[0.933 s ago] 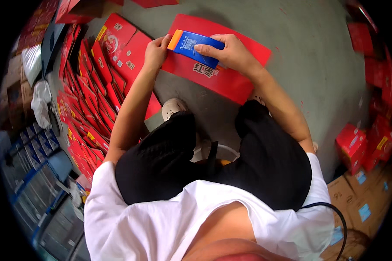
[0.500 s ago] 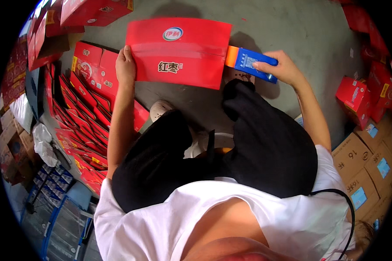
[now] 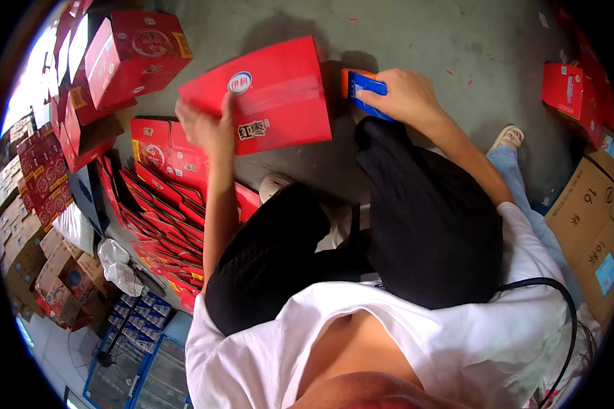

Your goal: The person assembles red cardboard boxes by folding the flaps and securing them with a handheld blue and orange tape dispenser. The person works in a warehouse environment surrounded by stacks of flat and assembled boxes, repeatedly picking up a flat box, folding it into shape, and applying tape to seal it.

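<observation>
A red carton [image 3: 286, 85] stands tilted in front of my knees, its left end lower than its right in the head view. A pale shiny strip runs along its top seam. Over its left end my left hand [image 3: 211, 129] is spread, thumb apart from the slightly blurred fingers; whether it presses on the carton or hovers just above, I cannot tell. To the right of the carton and apart from it, my right hand [image 3: 402, 99] is closed round a blue and orange tape dispenser [image 3: 361, 92], with the orange end facing the carton.
Flattened red cartons [image 3: 167, 211] lie in a slanting stack to my left. Assembled red cartons [image 3: 140, 58] are piled at the far left, another red carton [image 3: 572, 99] stands at right. Brown boxes [image 3: 583, 211] and another person's leg [image 3: 515, 170] are also right.
The dispenser has come away from the carton's right edge and turned. My left hand has moved from the carton's left edge onto its face. The carton has tilted, and the view has shifted.
</observation>
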A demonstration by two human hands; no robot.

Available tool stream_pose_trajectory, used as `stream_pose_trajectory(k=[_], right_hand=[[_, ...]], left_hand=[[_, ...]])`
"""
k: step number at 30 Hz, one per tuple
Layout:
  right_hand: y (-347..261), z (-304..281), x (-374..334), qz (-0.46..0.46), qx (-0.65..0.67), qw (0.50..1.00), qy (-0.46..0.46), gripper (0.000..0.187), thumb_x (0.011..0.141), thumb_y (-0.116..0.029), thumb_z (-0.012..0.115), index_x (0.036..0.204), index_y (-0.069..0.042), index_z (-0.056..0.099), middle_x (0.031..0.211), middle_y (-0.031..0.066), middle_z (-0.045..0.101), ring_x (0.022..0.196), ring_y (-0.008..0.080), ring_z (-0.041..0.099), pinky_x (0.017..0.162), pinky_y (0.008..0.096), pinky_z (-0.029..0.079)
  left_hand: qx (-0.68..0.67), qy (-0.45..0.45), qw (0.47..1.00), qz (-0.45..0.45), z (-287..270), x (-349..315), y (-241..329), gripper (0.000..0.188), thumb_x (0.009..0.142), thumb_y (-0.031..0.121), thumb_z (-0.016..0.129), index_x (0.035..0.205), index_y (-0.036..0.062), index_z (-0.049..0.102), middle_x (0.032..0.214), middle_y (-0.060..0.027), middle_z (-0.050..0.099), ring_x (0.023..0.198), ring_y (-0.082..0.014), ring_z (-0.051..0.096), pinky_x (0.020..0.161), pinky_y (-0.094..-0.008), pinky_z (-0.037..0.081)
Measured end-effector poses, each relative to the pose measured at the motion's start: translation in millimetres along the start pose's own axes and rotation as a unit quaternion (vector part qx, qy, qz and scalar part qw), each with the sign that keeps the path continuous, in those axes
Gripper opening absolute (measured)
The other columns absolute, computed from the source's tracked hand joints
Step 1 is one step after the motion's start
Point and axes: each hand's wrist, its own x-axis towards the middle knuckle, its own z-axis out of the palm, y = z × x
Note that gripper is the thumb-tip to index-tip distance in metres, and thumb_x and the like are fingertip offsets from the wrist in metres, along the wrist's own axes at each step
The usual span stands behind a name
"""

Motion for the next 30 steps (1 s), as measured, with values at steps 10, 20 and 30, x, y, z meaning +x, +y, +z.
stream_pose_trajectory(k=[10, 20, 30], right_hand=[[-90.4, -73.0, -5.4, -0.331, 0.303, 0.893, 0.012, 0.032, 0.081, -0.029, 0.078, 0.075, -0.002, 0.063, 0.067, 0.0145, 0.058, 0.061, 0.0259, 0.056, 0.06, 0.0345, 0.045], [-44.8, -2.8, 16.0, -0.01, 0.263, 0.963, -0.052, 0.038, 0.085, -0.037, 0.073, 0.083, 0.001, 0.07, 0.063, 0.0076, 0.063, 0.058, 0.0108, 0.058, 0.055, 0.0312, 0.046], [-41.7, 22.6, 25.3, 0.038, 0.27, 0.957, -0.102, 0.032, 0.091, -0.027, 0.072, 0.076, 0.0, 0.065, 0.064, -0.0042, 0.055, 0.061, 0.0038, 0.046, 0.053, 0.0239, 0.038]], left_hand=[[-0.326, 0.009, 0.878, -0.351, -91.5, 24.8, -93.4, 0.093, 0.086, 0.049, 0.073, 0.153, 0.0067, 0.024, 0.135, -0.0103, 0.054, 0.11, -0.0239, 0.059, 0.093, -0.0419, 0.046], [-0.692, -0.097, 0.614, -0.366, -97.0, -2.3, -38.6, 0.059, 0.096, 0.047, 0.06, 0.137, 0.0064, 0.047, 0.13, -0.0145, 0.056, 0.109, -0.0345, 0.063, 0.084, -0.0472, 0.058], [-0.599, 0.118, 0.791, -0.041, 31.9, 218.2, -109.4, 0.052, 0.086, 0.004, 0.067, 0.133, 0.0158, 0.047, 0.12, -0.009, 0.056, 0.102, -0.0211, 0.058, 0.073, -0.037, 0.054]])
